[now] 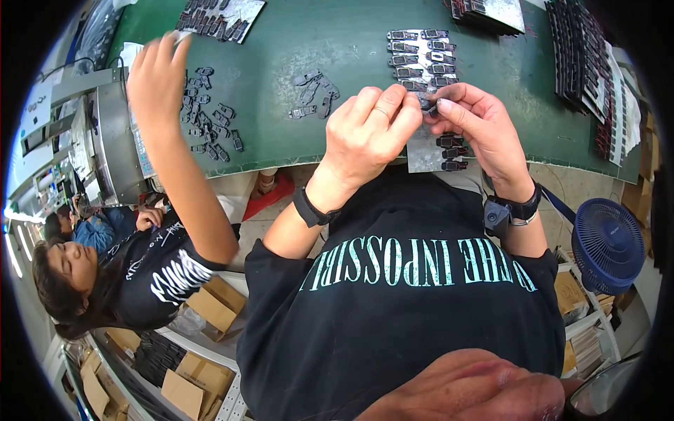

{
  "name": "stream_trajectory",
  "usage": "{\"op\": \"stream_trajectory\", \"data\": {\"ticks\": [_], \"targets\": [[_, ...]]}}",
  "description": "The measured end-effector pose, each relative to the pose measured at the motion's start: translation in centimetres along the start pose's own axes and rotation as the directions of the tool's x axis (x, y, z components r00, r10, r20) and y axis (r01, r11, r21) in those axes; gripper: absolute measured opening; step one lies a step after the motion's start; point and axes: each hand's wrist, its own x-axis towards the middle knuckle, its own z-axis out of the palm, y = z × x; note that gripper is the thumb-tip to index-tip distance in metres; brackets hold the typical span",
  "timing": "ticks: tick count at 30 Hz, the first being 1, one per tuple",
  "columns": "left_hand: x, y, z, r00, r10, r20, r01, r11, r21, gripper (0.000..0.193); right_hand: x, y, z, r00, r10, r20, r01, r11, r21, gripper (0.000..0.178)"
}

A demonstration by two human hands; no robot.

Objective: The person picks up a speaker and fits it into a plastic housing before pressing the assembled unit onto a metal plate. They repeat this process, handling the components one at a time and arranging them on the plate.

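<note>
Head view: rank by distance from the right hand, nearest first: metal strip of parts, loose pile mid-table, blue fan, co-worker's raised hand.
1. Metal strip: under the right hand, touching.
2. Loose pile: mid-table, to its left.
3. Blue fan: lower right, off the table.
4. Co-worker's hand: far left.

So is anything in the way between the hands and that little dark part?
No. The left hand and right hand already pinch the small dark part together over the grey tray; nothing visible sits between.
</note>
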Motion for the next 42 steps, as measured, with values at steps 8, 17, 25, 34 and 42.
{"op": "stream_trajectory", "data": {"ticks": [8,17,25,34,42], "targets": [[-0.3,0.1,-0.3,0.890,-0.361,0.278,0.455,0.719,-0.525,0.030,-0.3,0.4,0.3,0.980,-0.175,-0.093,0.152,0.965,-0.215,0.017],[0.3,1.5,-0.3,0.731,-0.551,0.403,0.658,0.413,-0.630,0.025,-0.5,-0.1,1.6,0.950,-0.288,-0.122,0.239,0.920,-0.312,0.016],[0.2,1.6,-0.5,0.718,-0.517,0.466,0.685,0.404,-0.606,0.027,-0.3,0.1,1.9,0.936,-0.343,-0.081,0.266,0.838,-0.476,0.015],[0.3,1.5,-0.7,0.699,-0.492,0.519,0.706,0.363,-0.608,0.025,0.1,0.4,0.6,0.983,-0.179,-0.030,0.164,0.947,-0.274,0.014],[0.5,1.1,-1.0,0.686,-0.452,0.570,0.722,0.332,-0.607,0.024,-0.1,0.1,0.8,0.983,-0.183,-0.024,0.161,0.912,-0.377,0.013]]}}
